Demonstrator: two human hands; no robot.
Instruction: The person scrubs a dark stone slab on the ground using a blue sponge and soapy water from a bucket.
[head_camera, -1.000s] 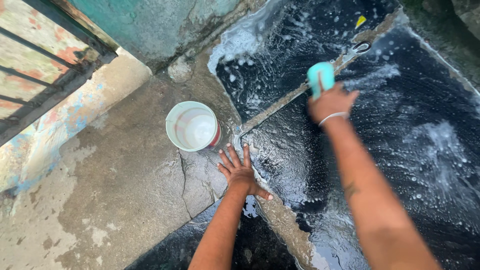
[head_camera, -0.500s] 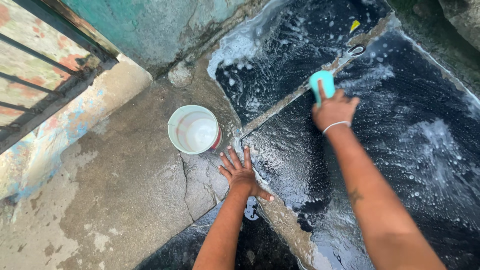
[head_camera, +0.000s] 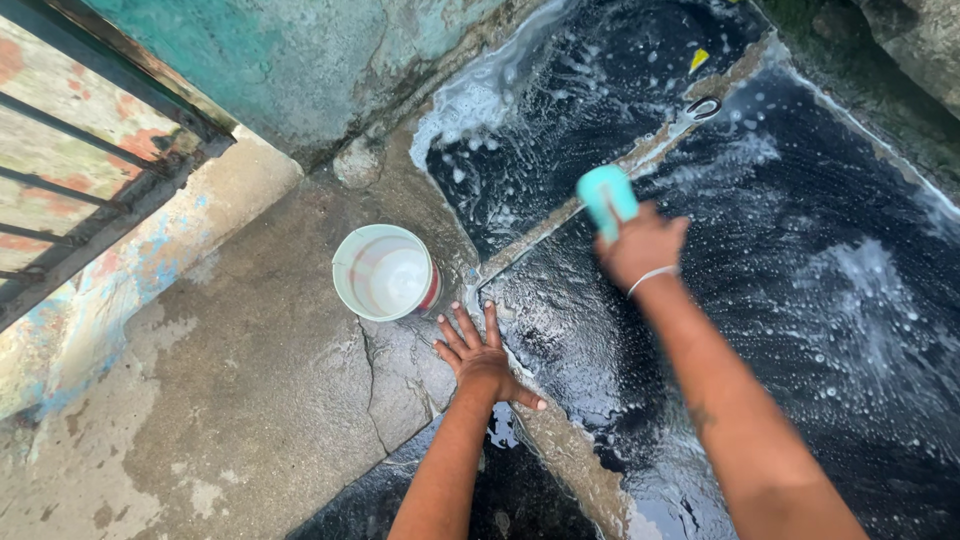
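the left hand (head_camera: 482, 358) lay open, fingers spread flat on the cracked concrete floor (head_camera: 250, 380). just beyond stood a white bucket (head_camera: 386, 272) (milky water inside, it seemed). farther out, the right hand (head_camera: 640, 245) gripped a teal sponge (head_camera: 607, 195) against the wet black mat (head_camera: 830, 260); probably soft, light, slippery with suds, best pinched across its sides.

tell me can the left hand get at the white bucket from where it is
Probably yes. The left hand lies flat on the wet concrete, just below the white bucket, fingers pointing toward it. Nothing stands between them, and the hand holds nothing.
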